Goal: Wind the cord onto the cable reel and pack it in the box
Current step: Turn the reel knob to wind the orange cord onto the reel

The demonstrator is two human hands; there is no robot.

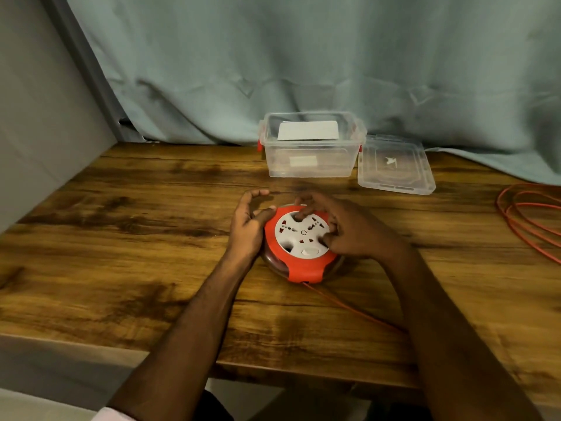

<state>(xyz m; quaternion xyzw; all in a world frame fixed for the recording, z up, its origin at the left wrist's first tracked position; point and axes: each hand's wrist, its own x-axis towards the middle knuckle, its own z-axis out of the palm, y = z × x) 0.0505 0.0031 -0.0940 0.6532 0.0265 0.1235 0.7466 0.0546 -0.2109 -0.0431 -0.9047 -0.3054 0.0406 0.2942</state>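
Observation:
A round red cable reel [299, 262] with a white socket face lies flat on the wooden table [121, 238]. My left hand [247, 224] rests against its left rim, thumb on the red edge, fingers spread. My right hand [343, 227] lies over the reel's right side with fingertips pressed into the white face's recesses. An orange cord [343, 305] leaves the reel's near edge, runs toward me under my right forearm, and lies in loose loops [528, 214] at the table's right edge. A clear plastic box [309, 147] with red latches stands open behind the reel.
The box's clear lid [394, 165] lies flat on the table just right of the box. A white card shows inside the box. A grey-green curtain [303, 56] hangs behind the table, and a grey wall [36, 132] closes the left side.

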